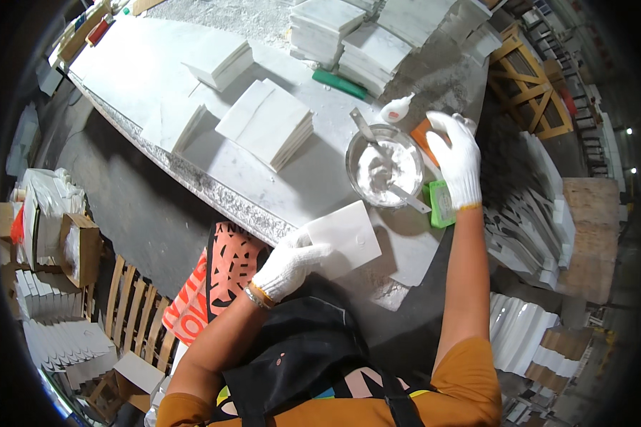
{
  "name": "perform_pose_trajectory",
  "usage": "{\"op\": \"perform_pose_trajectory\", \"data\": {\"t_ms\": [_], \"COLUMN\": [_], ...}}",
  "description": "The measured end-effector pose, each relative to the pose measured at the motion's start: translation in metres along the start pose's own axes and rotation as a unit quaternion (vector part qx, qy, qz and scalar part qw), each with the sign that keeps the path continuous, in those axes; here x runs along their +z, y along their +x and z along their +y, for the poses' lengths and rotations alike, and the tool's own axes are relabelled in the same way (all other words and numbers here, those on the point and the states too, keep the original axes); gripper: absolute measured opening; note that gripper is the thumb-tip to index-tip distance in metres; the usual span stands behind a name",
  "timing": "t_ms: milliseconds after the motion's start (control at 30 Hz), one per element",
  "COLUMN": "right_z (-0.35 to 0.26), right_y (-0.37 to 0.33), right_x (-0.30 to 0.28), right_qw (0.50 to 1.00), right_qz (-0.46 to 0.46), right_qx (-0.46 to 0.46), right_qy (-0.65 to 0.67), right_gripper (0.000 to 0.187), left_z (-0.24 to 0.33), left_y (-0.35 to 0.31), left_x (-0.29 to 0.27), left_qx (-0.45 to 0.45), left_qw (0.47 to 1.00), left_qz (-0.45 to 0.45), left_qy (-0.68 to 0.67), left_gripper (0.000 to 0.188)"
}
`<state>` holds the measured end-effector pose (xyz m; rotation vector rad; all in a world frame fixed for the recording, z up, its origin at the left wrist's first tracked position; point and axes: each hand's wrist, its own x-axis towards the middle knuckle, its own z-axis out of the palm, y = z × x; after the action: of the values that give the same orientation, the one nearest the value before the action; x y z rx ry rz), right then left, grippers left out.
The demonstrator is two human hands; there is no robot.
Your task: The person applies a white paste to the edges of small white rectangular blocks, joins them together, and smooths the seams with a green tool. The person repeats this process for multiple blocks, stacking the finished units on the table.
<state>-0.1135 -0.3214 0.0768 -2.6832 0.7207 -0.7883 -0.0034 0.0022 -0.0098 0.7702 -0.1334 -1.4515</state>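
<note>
Gloves of white knit cover both hands at a long white marble worktable (157, 71) dusted with powder. At the near edge, the left hand (290, 265) pinches the lower left corner of a square white stone tile (345, 237), fingers curled over its face, the tile lying flat and partly overhanging the table edge. Ahead and to the right of that tile, near but not touching, sits a round metal bowl of white paste (384, 169), with a metal spatula (386, 160) resting in it; the spatula's long axis runs from the upper left, where its end sticks out past the rim, down to the lower right, where the other end reaches over the rim toward a green block (440, 203). The right hand (457, 160) hovers just beside the bowl's right rim with fingers spread fairly wide and holding nothing, so it is plainly the nearer hand to both bowl and spatula, whose lower right end lies just below the palm. A small white squeeze bottle (396, 109) stands just beyond the bowl, a green bar-shaped tool (340, 83) lies farther up, and stacks of white marble tiles (267, 121) are spread across the far half of the table
</note>
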Motion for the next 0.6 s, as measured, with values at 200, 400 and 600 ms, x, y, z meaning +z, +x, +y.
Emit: {"op": "perform_pose_trajectory", "data": {"t_ms": [200, 400, 600], "right_z": [-0.072, -0.058, -0.058], "right_y": [-0.069, -0.092, -0.074], "right_x": [-0.035, -0.014, -0.016], "right_qw": [0.967, 0.970, 0.886], "right_qz": [-0.156, -0.130, -0.121], "right_qx": [0.194, 0.159, 0.320], "right_qy": [-0.046, 0.130, 0.313], "right_gripper": [0.030, 0.028, 0.026], "left_z": [0.006, 0.002, 0.045], "left_y": [0.000, -0.001, -0.005], "left_x": [0.003, -0.002, 0.020], "left_qx": [-0.005, 0.019, 0.043], "left_qw": [1.000, 1.000, 0.998], "left_qz": [-0.006, 0.004, 0.015], "left_qy": [0.004, 0.014, 0.035], "left_gripper": [0.054, 0.051, 0.056]}}
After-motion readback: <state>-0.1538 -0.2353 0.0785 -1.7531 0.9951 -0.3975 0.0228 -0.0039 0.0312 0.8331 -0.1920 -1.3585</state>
